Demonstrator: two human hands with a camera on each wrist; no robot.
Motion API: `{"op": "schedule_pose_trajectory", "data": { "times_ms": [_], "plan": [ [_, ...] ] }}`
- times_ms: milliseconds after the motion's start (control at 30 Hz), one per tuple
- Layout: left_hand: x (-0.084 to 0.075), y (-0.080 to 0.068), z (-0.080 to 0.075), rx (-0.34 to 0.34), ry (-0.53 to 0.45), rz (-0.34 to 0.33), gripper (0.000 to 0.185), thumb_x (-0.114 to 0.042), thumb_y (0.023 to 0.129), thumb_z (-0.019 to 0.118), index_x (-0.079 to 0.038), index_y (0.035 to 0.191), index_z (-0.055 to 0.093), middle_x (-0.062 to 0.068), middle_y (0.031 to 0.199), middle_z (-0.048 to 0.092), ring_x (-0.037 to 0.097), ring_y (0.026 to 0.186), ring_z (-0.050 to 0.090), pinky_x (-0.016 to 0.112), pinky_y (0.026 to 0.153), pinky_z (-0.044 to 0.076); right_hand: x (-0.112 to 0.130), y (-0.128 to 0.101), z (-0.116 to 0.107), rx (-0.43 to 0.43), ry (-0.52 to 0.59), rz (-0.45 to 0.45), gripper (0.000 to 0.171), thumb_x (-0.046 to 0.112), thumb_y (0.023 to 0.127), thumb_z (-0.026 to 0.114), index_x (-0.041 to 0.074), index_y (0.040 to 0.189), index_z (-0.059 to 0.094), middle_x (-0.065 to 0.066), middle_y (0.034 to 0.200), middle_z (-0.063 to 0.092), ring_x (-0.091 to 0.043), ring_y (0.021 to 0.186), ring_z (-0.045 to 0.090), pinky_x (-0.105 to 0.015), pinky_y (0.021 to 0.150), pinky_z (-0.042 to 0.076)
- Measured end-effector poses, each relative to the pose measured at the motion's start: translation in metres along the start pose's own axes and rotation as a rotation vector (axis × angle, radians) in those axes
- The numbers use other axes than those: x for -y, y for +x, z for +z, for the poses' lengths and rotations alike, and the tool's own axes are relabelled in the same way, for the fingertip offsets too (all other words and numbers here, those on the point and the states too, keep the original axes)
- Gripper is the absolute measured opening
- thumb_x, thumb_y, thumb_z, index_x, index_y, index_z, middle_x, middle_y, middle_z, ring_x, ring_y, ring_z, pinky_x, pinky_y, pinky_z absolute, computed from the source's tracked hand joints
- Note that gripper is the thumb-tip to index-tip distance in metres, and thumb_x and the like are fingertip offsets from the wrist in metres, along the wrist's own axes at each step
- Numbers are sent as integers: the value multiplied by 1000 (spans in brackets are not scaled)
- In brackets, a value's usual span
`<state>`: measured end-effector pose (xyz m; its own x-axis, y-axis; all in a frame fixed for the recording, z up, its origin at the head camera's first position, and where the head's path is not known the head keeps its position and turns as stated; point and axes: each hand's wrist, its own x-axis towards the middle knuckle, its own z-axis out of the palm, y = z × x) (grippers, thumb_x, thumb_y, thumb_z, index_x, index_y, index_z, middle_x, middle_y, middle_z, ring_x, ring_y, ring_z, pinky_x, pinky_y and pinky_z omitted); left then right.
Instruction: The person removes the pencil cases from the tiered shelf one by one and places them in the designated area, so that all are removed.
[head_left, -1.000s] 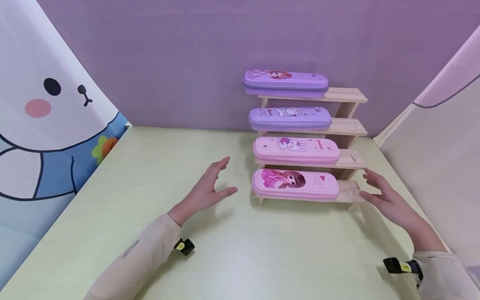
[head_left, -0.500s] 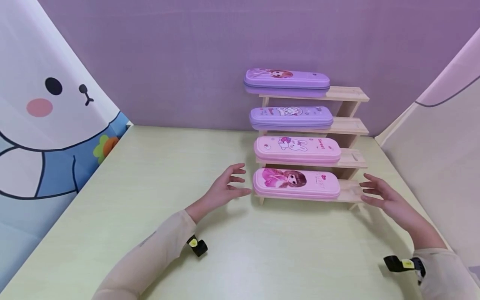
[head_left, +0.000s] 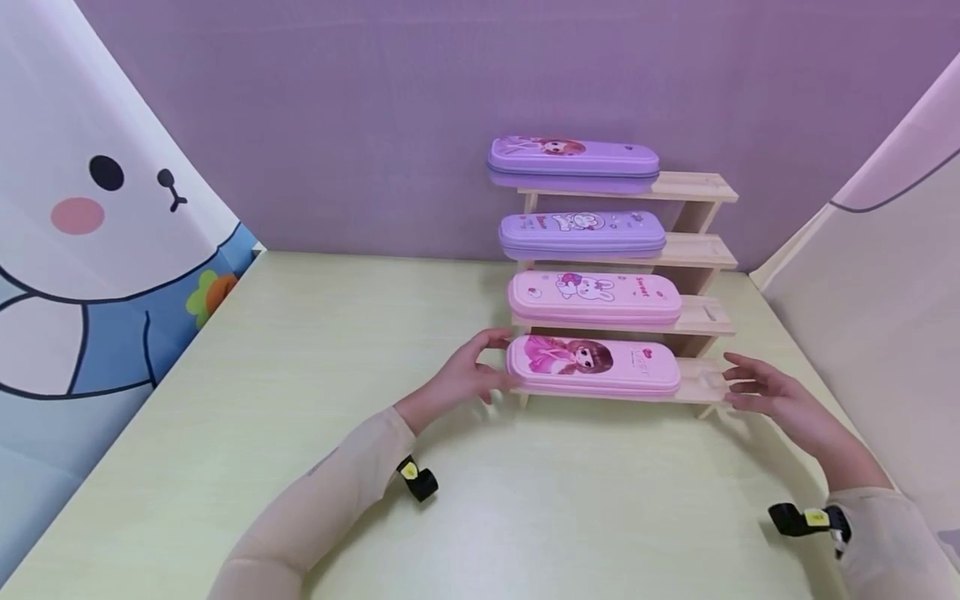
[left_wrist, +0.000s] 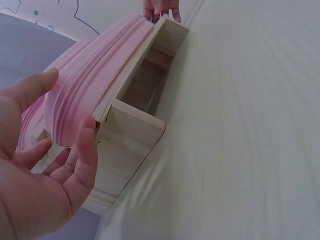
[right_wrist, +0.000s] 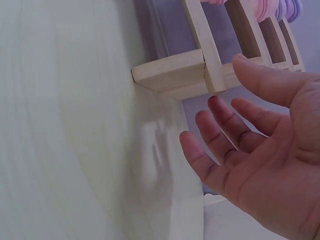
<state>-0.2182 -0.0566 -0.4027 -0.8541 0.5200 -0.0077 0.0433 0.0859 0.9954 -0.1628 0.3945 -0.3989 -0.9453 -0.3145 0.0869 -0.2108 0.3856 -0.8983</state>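
In the head view, a stepped wooden rack (head_left: pixel 697 315) is seen standing on the pale green bench (head_left: pixel 300 375) against the purple wall, with four pencil cases laid one per step. The lowest, a pink pencil case with a girl print (head_left: pixel 592 364), lies on the bottom step. The left hand (head_left: pixel 468 379) is placed at the left end of that step, its fingers (head_left: pixel 491 340) loosely spread and curved toward the case's end; whether the case is actually touched cannot be told from here. The right hand (head_left: pixel 772 396) is held at the right end of the bottom step, fingers spread and reaching the wood. The step in hand is judged to be an approach to both ends of the rack's base.

In the left wrist view, the pink pencil case (left_wrist: pixel 95 80) is flanked by the thumb and fingers (left_wrist: pixel 85 150), which are spread about its end and the rack's side post (left_wrist: pixel 130 135), nothing being pinched.

In the right wrist view, the right hand (right_wrist: pixel 260 150) is shown with its palm bare and its fingers (right_wrist: pixel 220 120) apart, just beside the rack's foot (right_wrist: pixel 172 75) and apart from it.

For the next move, a closing of both hands onto matching ends would likely be called for, with even pressure, so that the loosely laid cases are not tipped off.
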Motion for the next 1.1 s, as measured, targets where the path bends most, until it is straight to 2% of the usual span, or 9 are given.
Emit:
{"op": "schedule_pose_trajectory", "data": {
  "times_ms": [167,400,567,700,900,1100],
  "plan": [
    [3,9,2,30,7,-42,73,-10,75,74,-18,137,37,8,131,39,22,69,61,29,48,49,-4,1,-2,17,46,24,55,-7,86,54,13,136,42,12,109,53,-1,94,53,-15,73,49],
    [0,9,6,0,-9,-31,71,-9,71,77,-20,131,42,6,124,44,18,64,58,25,44,46,-10,4,-4,116,336,3,55,-15,87,45,15,132,48,2,108,56,-7,92,57,-25,74,53],
    [4,11,6,-28,-13,-16,68,-8,70,77,-21,129,45,4,122,47,18,61,58,24,44,42,-13,5,-5,182,463,-21,56,-17,89,39,15,135,45,-2,109,56,-11,92,59,-29,78,53],
    [5,11,5,-43,-25,-1,68,-6,69,78,-20,129,48,5,120,48,18,62,59,25,46,41,-14,5,-5,190,458,-19,56,-15,90,39,15,137,41,0,114,54,-14,93,61,-29,78,53],
    [-6,4,7,-60,0,50,72,-2,69,78,-13,133,47,9,120,50,28,85,55,30,64,50,-14,5,-6,177,402,7,55,-12,91,41,14,140,37,2,113,53,-16,90,62,-30,76,53],
    [8,5,2,-94,20,43,72,-4,69,78,-19,133,48,4,126,50,30,97,52,30,74,50,-15,6,-7,189,426,12,55,-11,91,41,15,139,38,1,112,55,-16,91,61,-30,77,53]
  ]
}}
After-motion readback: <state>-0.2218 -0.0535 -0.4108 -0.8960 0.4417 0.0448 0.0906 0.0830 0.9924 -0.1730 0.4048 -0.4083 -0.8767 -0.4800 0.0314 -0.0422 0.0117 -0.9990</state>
